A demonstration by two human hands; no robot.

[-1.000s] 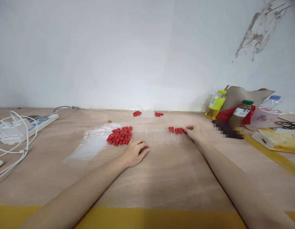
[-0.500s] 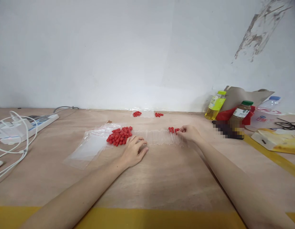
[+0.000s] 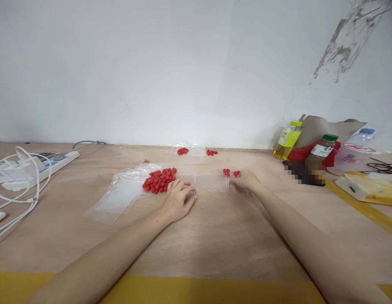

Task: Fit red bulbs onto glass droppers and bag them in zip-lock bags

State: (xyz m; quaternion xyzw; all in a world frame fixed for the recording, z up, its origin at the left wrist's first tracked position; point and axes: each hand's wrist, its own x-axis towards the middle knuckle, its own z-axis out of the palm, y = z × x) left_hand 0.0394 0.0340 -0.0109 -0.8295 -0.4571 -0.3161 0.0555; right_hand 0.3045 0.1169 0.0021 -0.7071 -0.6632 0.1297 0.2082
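Thin clear glass dropper tubes (image 3: 210,182) lie side by side in a row on the wooden table. Two of them near the right end carry red rubber bulbs (image 3: 227,172). My left hand (image 3: 178,200) rests at the row's left end, fingers apart, its fingertips by the tubes and holding nothing. Right beside it is a heaped pile of loose red rubber bulbs (image 3: 158,181). At the right end, my right hand (image 3: 246,181) is closed around a red-bulbed glass dropper (image 3: 236,173); its fingers hide most of the tube.
Clear zip bags (image 3: 115,198) lie left of the pile. Bagged red bulbs (image 3: 211,152) are by the wall. A white power strip (image 3: 61,162) with cables is far left. Bottles (image 3: 287,141), a phone-like dark object (image 3: 305,173) and a yellow packet (image 3: 373,188) stand or lie right.
My right hand has shifted slightly left and down, from the red bulb toward the tube below it. My left hand stays put.
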